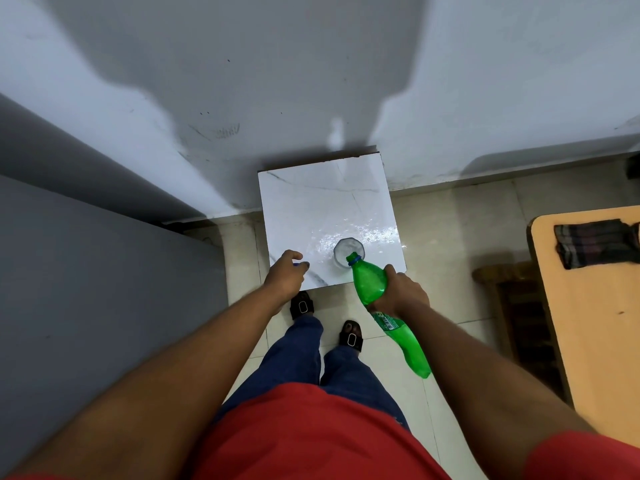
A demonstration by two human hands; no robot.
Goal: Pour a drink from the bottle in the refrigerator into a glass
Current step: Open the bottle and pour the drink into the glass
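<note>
A green plastic bottle [370,285] is tilted, its open neck with a blue ring resting over the rim of a clear glass [348,253]. The glass stands near the front right corner of a small white marble-topped table [322,202]. My right hand [401,292] grips the bottle around its middle. My left hand [285,276] rests at the table's front left edge with its fingers curled around something small and blue, seemingly the bottle's cap [298,265].
A grey refrigerator side [86,271] fills the left. A white wall stands behind the table. A wooden table [595,323] with a dark folded cloth [592,242] is on the right, a wooden stool beside it. My legs and sandals stand on the tiled floor.
</note>
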